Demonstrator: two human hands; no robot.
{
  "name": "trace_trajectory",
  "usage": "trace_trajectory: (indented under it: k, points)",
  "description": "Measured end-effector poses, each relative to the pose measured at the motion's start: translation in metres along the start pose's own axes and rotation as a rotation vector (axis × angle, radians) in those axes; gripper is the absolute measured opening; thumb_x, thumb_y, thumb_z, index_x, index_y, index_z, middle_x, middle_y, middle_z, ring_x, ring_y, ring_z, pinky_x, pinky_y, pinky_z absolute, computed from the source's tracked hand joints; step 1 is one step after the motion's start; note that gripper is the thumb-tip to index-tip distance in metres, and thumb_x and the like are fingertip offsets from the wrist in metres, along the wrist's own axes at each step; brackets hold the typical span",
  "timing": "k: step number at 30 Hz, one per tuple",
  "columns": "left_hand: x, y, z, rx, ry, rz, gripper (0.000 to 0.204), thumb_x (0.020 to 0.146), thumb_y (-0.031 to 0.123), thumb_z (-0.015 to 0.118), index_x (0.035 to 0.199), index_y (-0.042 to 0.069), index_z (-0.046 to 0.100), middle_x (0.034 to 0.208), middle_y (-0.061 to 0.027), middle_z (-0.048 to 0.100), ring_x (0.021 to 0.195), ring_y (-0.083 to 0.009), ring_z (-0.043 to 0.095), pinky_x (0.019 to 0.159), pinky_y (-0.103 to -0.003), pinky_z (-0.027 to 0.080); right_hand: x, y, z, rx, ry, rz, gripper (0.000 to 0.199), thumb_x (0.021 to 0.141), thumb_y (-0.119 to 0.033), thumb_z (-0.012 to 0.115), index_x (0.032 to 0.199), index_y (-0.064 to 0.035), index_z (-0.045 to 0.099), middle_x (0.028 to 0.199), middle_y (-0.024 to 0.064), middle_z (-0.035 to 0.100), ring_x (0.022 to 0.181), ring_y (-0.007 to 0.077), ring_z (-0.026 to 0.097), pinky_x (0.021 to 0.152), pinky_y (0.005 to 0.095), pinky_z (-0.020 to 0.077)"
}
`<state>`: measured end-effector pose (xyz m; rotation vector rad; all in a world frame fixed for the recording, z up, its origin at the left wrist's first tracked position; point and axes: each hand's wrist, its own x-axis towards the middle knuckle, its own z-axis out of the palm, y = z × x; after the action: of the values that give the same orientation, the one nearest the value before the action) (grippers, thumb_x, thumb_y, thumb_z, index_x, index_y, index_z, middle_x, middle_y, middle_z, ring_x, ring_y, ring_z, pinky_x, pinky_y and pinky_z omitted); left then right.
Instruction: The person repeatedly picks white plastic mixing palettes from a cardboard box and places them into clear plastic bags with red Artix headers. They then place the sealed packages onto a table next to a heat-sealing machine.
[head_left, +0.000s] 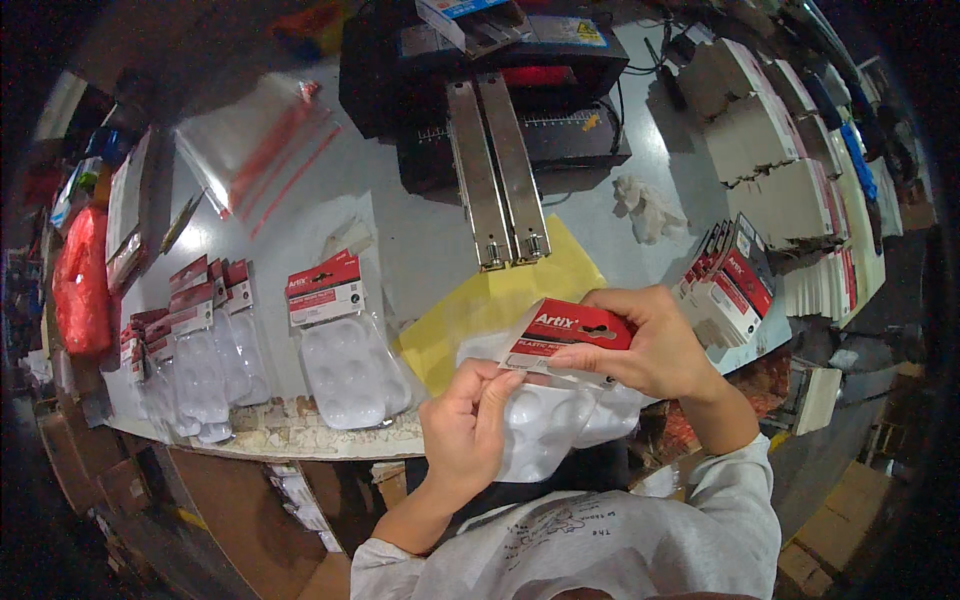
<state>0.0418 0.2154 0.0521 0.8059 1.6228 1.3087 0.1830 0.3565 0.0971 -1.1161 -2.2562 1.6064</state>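
In front of my body, my right hand [652, 345] grips a red and white folded header card [562, 338] with a hang hole, its thumb across the front. My left hand [468, 415] pinches the card's lower left corner. Below the card hangs a white plastic paint palette [540, 432] with round wells, in a clear bag. Part of the palette is hidden by the card and my hands. Just beyond my hands lies a yellow sheet [455, 310], under the tip of a metal-railed black machine [497, 165].
To the left lie a bagged palette with its card [350, 365] and a pile of similar packs [205, 370]. Clear bags with red strips [262, 140] lie behind. On the right stand several header cards [735, 285], stacked card bundles [765, 145] and crumpled plastic [648, 207].
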Motion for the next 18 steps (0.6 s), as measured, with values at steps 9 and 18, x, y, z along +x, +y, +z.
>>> trace_trajectory:
  k: [9,18]
  points:
    - [0.002,-0.004,0.001,0.128,0.167,0.062,0.02,0.089,0.015,0.058,0.079,-0.002,0.064,0.071,0.0024,0.06,0.066,-0.0045,0.049,0.06,-0.021,0.04,0.006,0.015,-0.008,-0.054,0.078,-0.172,0.043,0.069,-0.039,0.075,0.088,-0.0024,0.065,0.067,0.0097,0.063,0.06,0.0166,0.061,0.058,0.0305,0.0468]
    - [0.008,-0.014,-0.002,-0.021,0.276,-0.006,0.024,0.092,0.015,0.053,0.089,-0.007,0.063,0.077,-0.0005,0.06,0.07,-0.006,0.047,0.063,-0.02,0.039,-0.01,0.041,-0.007,0.403,-0.195,0.241,0.023,0.086,-0.018,0.063,0.084,0.0035,0.068,0.074,0.0076,0.067,0.062,0.0105,0.063,0.053,0.0231,0.0506]
